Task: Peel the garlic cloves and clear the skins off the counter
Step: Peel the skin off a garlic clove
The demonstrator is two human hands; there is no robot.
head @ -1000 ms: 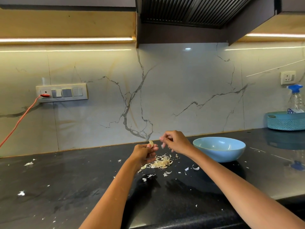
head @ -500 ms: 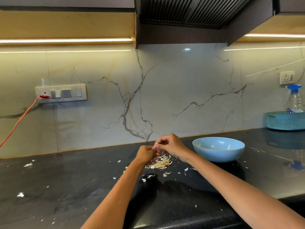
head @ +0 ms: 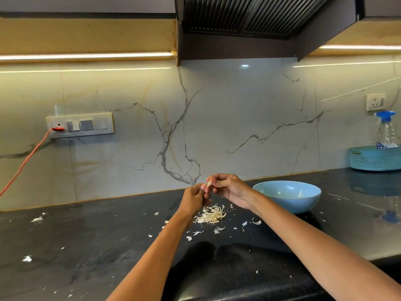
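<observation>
Head view looks down over two bare forearms reaching out above a dark surface [head: 91, 242]. Both hands meet in the air just over the surface, near its back edge. Right hand [head: 231, 189] has its fingers curled and pinches a small pale clove [head: 209, 183] at the fingertips. Left hand [head: 194, 199] is curled too, with its fingertips up against the same clove from the left side; whether it grips the clove itself or a bit of skin on it is too small to tell.

Directly below the hands lies a pile of skins [head: 211, 215], pale and flaky, resting on the surface. Loose flakes [head: 256, 222] are scattered around the pile, and a few more [head: 36, 218] lie well apart at the far left.

Just right of the hands stands a light blue bowl [head: 287, 195], upright on the surface; its inside is only partly visible. At the far right a teal basket [head: 375, 158] sits against the wall with a spray bottle [head: 387, 129] standing in it. On the marble wall, a switch panel [head: 80, 128] holds a red plug with an orange cord [head: 23, 164] running down to the left. A dark hood [head: 249, 16] hangs overhead.
</observation>
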